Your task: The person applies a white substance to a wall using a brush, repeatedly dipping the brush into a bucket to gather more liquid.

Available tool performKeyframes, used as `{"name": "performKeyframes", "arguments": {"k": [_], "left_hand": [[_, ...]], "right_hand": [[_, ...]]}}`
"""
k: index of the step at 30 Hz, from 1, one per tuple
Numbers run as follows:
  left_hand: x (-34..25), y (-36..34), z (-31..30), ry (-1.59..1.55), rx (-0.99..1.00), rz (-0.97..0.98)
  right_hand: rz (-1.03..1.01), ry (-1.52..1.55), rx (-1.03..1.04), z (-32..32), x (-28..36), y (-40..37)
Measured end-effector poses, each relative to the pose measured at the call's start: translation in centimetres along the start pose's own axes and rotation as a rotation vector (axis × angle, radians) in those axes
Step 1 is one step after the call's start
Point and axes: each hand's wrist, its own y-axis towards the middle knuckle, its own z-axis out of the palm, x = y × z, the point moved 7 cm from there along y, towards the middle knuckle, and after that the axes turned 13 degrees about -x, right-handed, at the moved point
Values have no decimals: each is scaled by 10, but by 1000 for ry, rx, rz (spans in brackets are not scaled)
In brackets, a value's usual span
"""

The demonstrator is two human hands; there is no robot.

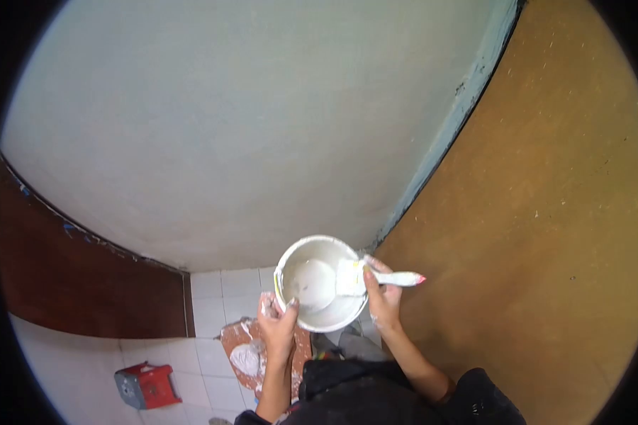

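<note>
A round white bucket (301, 263) is held up in front of my body, its open top facing me. White paint (312, 285) lies in the bottom. My left hand (279, 324) is closed on the bucket's left rim, thumb over the edge, with white smears on the fingers. On the other side, my right hand (384, 303) grips a paintbrush (351, 278) at the rim. The brush's broad, paint-coated head hangs over the bucket, and its white handle with a pink tip points right. Whether my right fingers also support the bucket is hard to tell.
A pale wall (227, 142) rises ahead, meeting a brown-orange surface (532, 212) on the right. Below left, a paint-spattered reddish board (301, 350) bears a white lump (248, 359) on the tiled floor (209, 319). A red and grey stool-like object (149, 386) stands farther left.
</note>
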Motion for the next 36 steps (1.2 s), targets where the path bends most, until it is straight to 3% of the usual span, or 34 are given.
{"name": "performKeyframes", "arguments": {"k": [3,6,8,15,18,26,30,36], "left_hand": [[-20,6,29,5,38,5],[-17,9,52,41,83,15],[-17,7,60,31,94,28],[14,6,75,191,121,-6],[10,1,91,231,97,98],[43,15,86,158,131,-343],[33,20,96,125,210,-314],[35,36,92,104,194,-427]], "right_hand": [[-135,30,-80,2,28,17],[-65,138,-67,4,41,39],[-127,106,-65,3,48,44],[-186,129,-129,-16,43,61],[-237,94,-144,-23,39,66],[-302,39,-98,-29,21,78],[-340,4,-70,-29,19,85],[-307,57,4,-34,2,94]]}}
